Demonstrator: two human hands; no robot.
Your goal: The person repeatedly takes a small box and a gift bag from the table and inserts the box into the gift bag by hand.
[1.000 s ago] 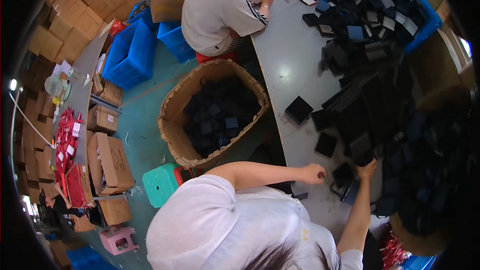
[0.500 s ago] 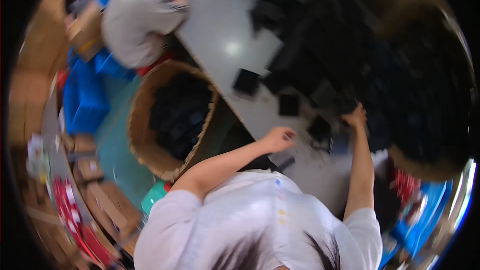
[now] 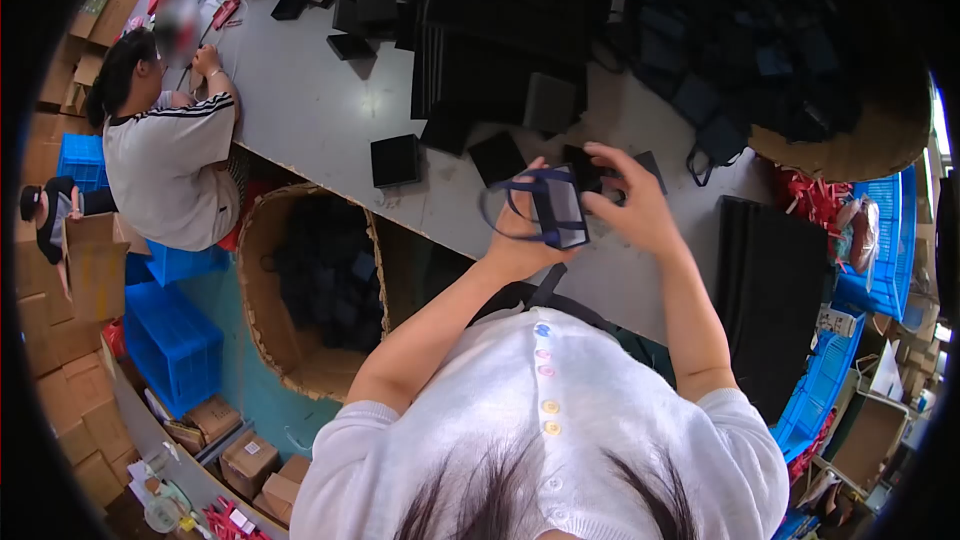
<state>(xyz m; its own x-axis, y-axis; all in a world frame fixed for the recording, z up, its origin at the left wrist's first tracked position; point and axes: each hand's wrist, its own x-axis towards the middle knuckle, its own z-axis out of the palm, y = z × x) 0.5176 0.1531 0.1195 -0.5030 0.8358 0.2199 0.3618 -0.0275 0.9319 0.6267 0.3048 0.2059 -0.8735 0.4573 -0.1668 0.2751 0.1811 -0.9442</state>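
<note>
A small dark blue box or bag with ribbon handles [image 3: 560, 205] is held in my left hand [image 3: 520, 240], its pale grey inside facing up. Just to its right is my right hand [image 3: 635, 200], fingers spread and curved, with nothing visible in it. Beyond the hands, black square boxes [image 3: 396, 160] lie on the grey table [image 3: 310, 90]. A grey-topped dark box [image 3: 549, 103] rests against a stack of black flat pieces [image 3: 470, 60].
A co-worker [image 3: 175, 150] sits at the table's left side. A big carton [image 3: 265, 340] of dark boxes stands below the table edge. Blue crates [image 3: 175, 350] are at the lower left. A round-edged carton [image 3: 850, 155] and red ribbons [image 3: 810, 202] are at the right.
The view has swung round to the right. My hands have come together in front of my chest, and the blue item is now in my left hand. My right hand has left the dark pile.
</note>
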